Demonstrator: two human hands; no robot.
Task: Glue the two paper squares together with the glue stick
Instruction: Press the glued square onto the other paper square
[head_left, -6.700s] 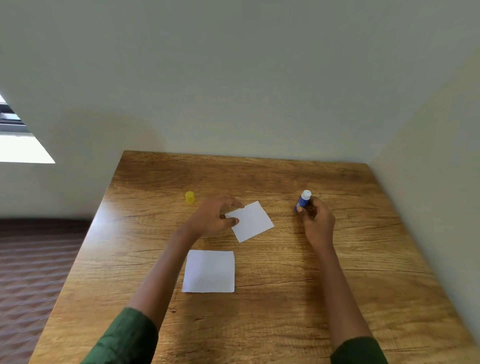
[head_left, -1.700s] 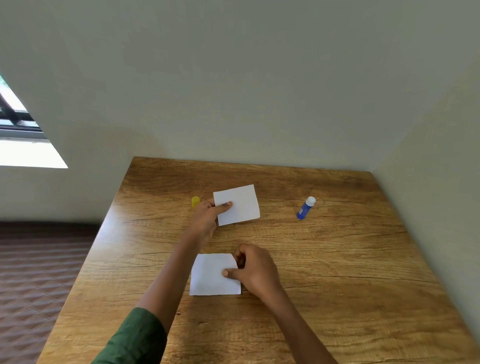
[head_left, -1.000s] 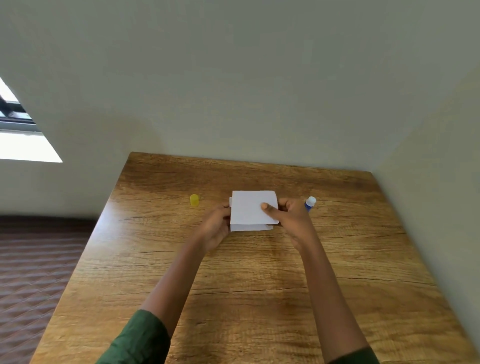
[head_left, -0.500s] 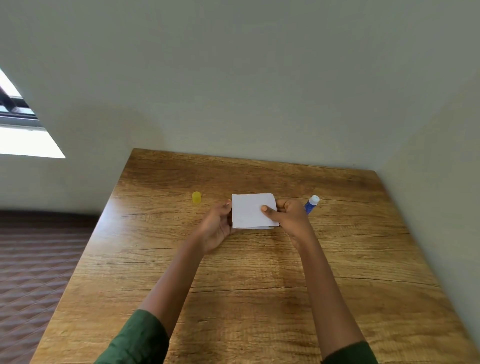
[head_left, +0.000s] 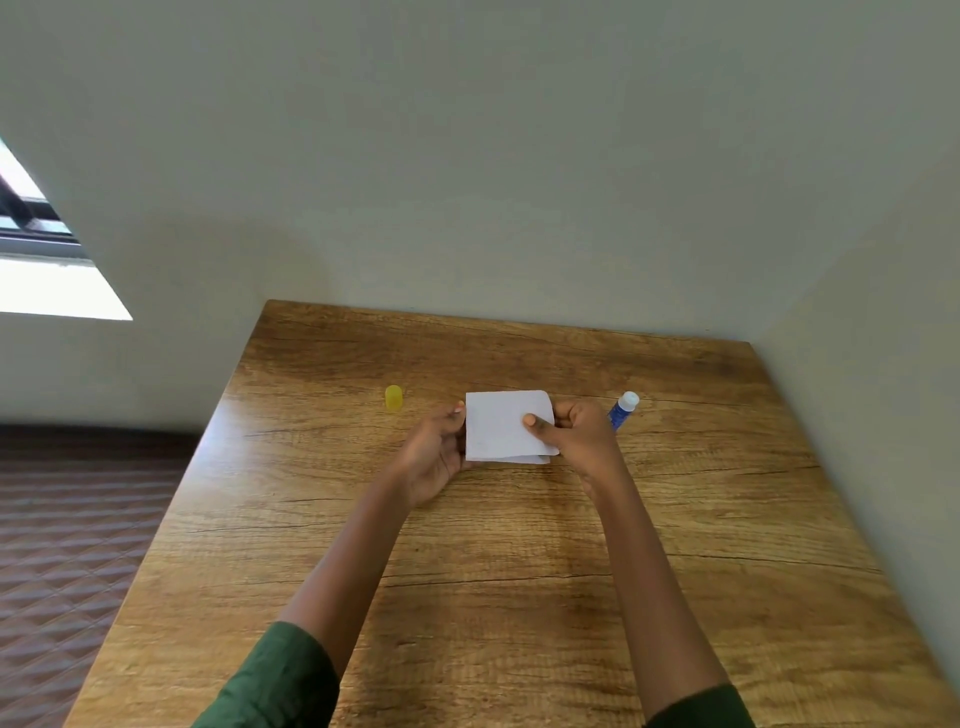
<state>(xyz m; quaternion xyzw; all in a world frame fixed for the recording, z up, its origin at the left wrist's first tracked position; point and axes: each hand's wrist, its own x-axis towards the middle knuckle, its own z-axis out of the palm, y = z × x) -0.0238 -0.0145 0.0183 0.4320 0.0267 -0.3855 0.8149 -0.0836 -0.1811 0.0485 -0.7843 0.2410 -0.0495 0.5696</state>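
Observation:
Two white paper squares (head_left: 498, 423) are stacked one on the other, held just above the wooden table (head_left: 519, 545). A sliver of the lower square shows along the near edge. My left hand (head_left: 434, 457) grips the stack's left edge. My right hand (head_left: 576, 436) pinches the right edge with the thumb on top. The blue glue stick (head_left: 623, 408), its white end uncapped, lies on the table just right of my right hand. Its yellow cap (head_left: 393, 397) stands to the left of my left hand.
The table sits in a corner, with walls close behind and on the right. Its left edge drops to a patterned brown floor (head_left: 78, 519). A bright window (head_left: 41, 280) is at the far left.
Over the earlier frames my right hand set down the glue stick and brought the near square up onto the one in my left hand. In the last half second the stack barely moved.

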